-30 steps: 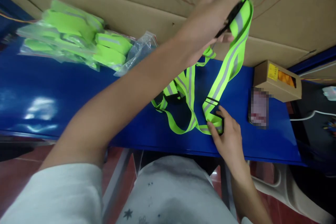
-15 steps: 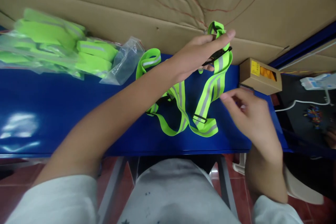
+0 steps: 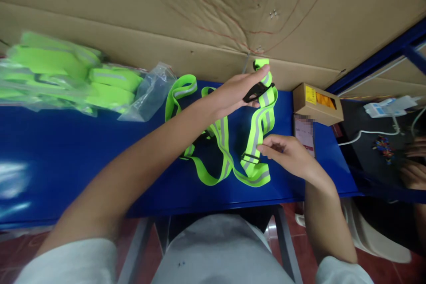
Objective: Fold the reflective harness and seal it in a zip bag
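A neon-yellow reflective strap (image 3: 222, 137) with a grey stripe lies in loops on the blue table. My left hand (image 3: 238, 91) is closed around its raised upper end, beside a black buckle (image 3: 255, 92). From there one length of strap runs down toward me to a black slide adjuster (image 3: 250, 158). My right hand (image 3: 286, 153) has thumb and forefinger pinched at the right edge of that length, just above the adjuster. Part of the strap is hidden under my left forearm.
Clear bags of folded neon straps (image 3: 63, 71) lie at the back left, beside a crumpled clear bag (image 3: 149, 93). Back right are a cardboard box (image 3: 299, 100) and a printed card (image 3: 303, 135). Another person's hands (image 3: 414, 168) are at the dark table on the far right.
My right hand has moved left and in to the strap's edge near the adjuster. My left hand still holds the upper end by the buckle. The view has shifted slightly.
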Tool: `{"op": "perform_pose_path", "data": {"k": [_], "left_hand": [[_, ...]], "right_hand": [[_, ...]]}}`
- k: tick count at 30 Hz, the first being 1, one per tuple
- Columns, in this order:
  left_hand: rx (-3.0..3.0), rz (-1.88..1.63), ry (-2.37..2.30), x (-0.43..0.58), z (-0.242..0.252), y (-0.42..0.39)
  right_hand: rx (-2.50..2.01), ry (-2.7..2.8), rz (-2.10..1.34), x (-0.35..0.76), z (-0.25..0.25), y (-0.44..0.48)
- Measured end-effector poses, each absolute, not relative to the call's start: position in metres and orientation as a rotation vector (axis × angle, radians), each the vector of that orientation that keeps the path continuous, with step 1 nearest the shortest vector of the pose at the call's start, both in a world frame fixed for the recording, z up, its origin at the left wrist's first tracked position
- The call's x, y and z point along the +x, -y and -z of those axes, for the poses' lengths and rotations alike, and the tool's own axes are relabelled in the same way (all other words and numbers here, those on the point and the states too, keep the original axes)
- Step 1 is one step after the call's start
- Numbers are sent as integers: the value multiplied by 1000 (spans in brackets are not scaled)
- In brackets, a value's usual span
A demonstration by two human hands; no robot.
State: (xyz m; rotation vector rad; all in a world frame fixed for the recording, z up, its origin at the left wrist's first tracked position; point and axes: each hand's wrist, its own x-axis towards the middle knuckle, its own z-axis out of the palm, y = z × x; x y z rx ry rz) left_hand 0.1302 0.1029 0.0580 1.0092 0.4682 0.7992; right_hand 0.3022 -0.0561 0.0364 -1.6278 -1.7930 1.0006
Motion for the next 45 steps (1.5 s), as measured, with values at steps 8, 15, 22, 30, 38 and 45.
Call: {"op": "perform_pose_path", "data": {"k": [8, 15, 22, 30, 38, 45], "left_hand": [[1061, -743, -470, 127, -50, -104], [1074, -806, -506, 127, -42, -102], [1043, -832, -561, 122, -41, -105], [1089, -991, -585, 116, -37, -108], [1102, -925, -563, 108, -31, -109], [1110, -900, -619, 104, -31, -112]], "right_hand": [[-1685, 1747, -196, 312, -94, 4], [-1496, 1623, -881, 295, -90, -72], [-1401, 1556, -592, 291, -69, -105], [-1423, 1620, -683, 295, -76, -93], [-1407, 1801, -1098, 318, -94, -75], [-1262, 1565, -1201, 307, -81, -90]]}}
